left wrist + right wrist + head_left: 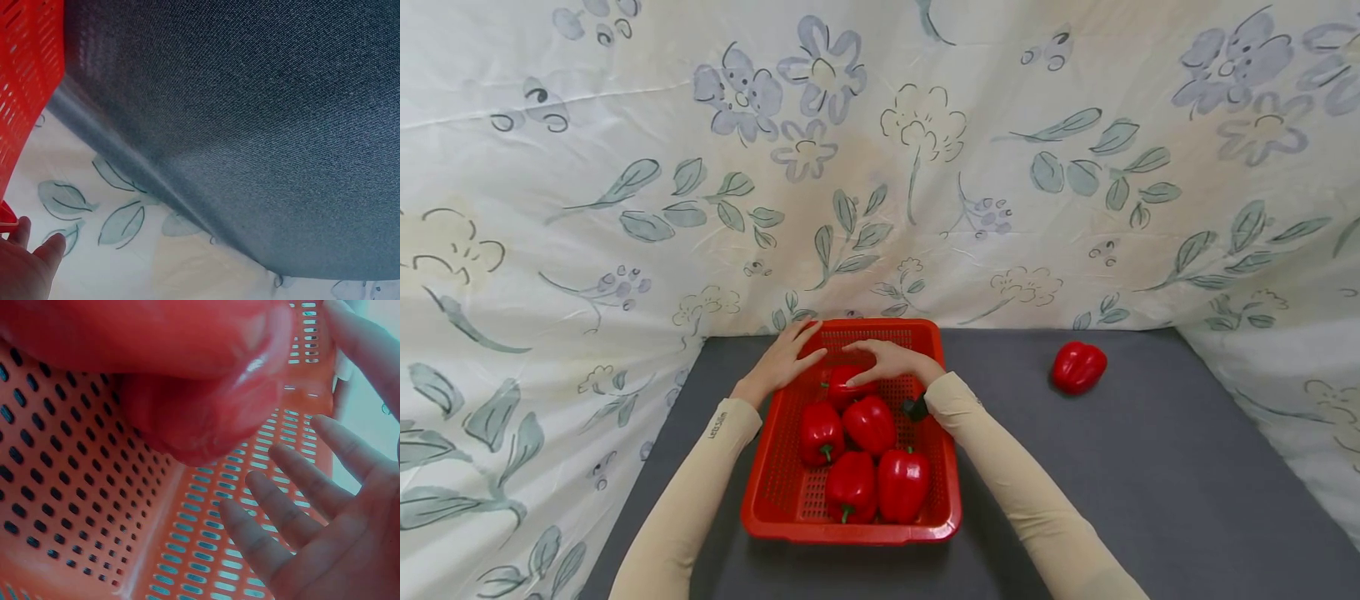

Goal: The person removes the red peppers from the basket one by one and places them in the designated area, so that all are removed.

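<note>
The red pepper (841, 392) beneath the right hand (889, 360), whose fingers spread, should handle firm, light and slick, best cupped round its sides, while the left hand (781, 360), fingers apart, meets the basket (850, 532).

We find the left hand (780, 360) at the far left rim of the basket (850, 533), and the right hand (891, 361) over its far end. Below the right hand's fingers lies the far pepper (842, 392), inside. Nearer us than both hands, also inside, we record the middle left pepper (822, 433), middle right pepper (870, 425), front left pepper (852, 483) and front right pepper (904, 487). Well right of the right hand, we note the outer pepper (1078, 367) on the table (1150, 467). Behind both hands hangs the cloth (925, 167).
</note>
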{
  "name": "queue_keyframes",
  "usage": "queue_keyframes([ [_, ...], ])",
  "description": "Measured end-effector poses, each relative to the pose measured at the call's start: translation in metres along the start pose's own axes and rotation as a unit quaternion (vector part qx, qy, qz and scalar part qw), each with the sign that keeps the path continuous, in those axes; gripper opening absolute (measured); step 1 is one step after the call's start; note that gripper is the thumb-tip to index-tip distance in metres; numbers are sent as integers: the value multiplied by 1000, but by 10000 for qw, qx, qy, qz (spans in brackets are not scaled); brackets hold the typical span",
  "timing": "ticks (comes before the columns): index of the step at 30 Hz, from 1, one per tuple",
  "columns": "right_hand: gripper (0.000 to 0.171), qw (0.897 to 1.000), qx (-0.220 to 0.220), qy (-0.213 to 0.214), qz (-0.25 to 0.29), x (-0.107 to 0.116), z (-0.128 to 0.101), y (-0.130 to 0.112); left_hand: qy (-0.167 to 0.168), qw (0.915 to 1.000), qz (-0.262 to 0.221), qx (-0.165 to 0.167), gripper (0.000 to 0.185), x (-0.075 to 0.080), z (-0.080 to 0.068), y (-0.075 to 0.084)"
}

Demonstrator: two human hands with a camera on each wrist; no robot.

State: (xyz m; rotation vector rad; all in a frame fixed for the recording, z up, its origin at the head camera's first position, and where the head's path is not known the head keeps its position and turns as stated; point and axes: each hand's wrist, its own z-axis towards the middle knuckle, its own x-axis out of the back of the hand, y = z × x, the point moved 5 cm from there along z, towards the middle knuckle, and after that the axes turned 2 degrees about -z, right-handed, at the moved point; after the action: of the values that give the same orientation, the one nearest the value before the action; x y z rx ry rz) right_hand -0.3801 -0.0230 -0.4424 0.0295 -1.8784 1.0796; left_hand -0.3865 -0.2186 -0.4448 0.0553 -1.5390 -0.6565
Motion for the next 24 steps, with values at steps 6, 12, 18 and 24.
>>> queue_keyframes([
  [6,71,9999,-7,-128,96,-4,3,2,-29,10000,-35,27,71,-1,2,-2],
  [12,71,9992,-79,-353,169,-8,6,4,3,10000,-44,-13,70,-1,2,-2],
  [18,72,9979,-143,-613,159,-14,10,7,-5,10000,-12,-21,70,-2,2,-2],
  [24,71,9975,-106,-691,-92,-18,14,7,34,10000,22,-55,68,-1,2,-1],
])
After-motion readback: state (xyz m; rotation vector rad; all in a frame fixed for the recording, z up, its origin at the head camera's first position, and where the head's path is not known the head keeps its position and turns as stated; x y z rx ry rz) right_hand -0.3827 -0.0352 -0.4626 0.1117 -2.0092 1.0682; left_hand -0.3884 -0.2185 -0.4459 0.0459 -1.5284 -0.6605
